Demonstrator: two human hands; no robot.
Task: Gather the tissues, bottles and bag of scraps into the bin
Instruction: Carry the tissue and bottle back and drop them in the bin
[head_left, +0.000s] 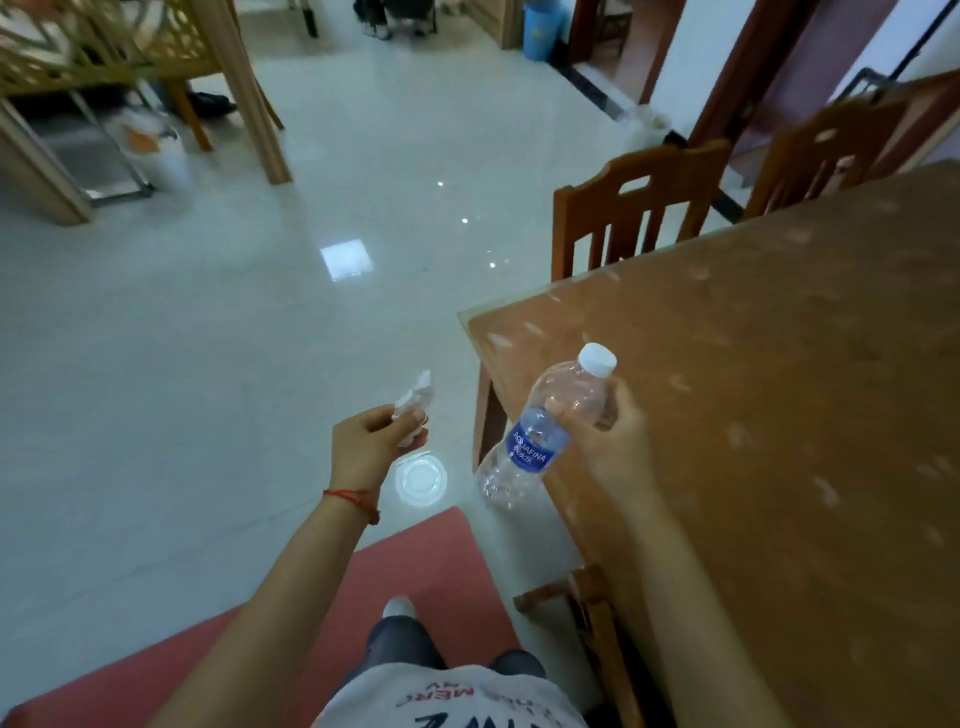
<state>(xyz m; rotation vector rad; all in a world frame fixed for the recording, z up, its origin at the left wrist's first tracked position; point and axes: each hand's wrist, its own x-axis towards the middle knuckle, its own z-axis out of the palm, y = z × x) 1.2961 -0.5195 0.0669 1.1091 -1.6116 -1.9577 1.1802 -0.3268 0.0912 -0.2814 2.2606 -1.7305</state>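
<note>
**Both hands loaded, bin far across the floor**

The left hand (371, 444) pinches a crumpled tissue (415, 402) between curled fingers and thumb, held out over the floor (208, 338). The right hand (605, 434) wraps around the upper body of a clear bottle (540, 431), which tilts with its white cap up toward the table (753, 389) and its base hanging past the table's corner. The bottle looks empty or nearly so.

A blue bin (543, 28) stands well apart at the far end of the room; that seems the likely target, though a white bag-lined container (156, 150) under the left-hand furniture could also serve. No bag of scraps shows from this angle.

The risks lie mainly in the walk. The tissue is held by a light pinch and could slip or flutter free. The bottle's smooth wall may twist in a loose hold. The floor is glossy, and a chair (623, 218) stands beside the route. With both hands full, the scraps bag probably needs a second trip.
</note>
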